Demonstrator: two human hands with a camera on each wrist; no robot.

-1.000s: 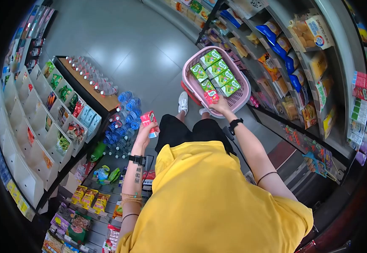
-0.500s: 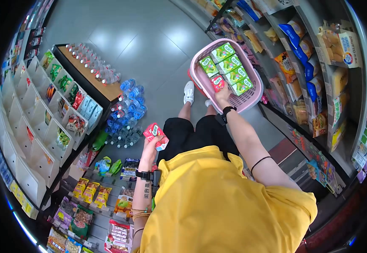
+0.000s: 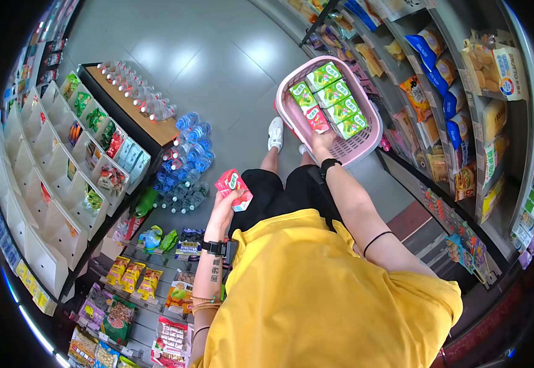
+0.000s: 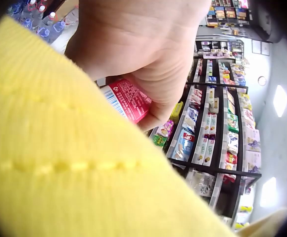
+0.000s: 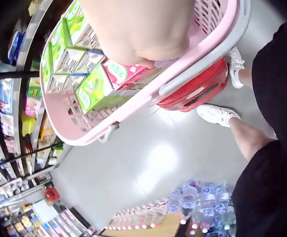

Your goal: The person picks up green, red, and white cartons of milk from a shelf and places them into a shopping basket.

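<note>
My left hand grips a red drink carton in front of the black shorts. In the left wrist view, the thumb and fingers wrap round this carton, and a yellow shirt hides part of it. My right hand reaches into a pink basket and holds the near end of a second red drink carton. That carton lies beside several green drink cartons. In the right wrist view, the hand covers much of the red carton, with fingertips at its edge.
A red basket sits under the pink one. Shelves of packaged bread stand at the right. Bottles crowd the floor at left, near a white rack of snack packets. White shoes stand on the grey floor.
The right hand has brought its red carton down beside the green ones, where it now lies lengthwise in the row. The left hand has risen slightly with its carton. The view has shifted.
</note>
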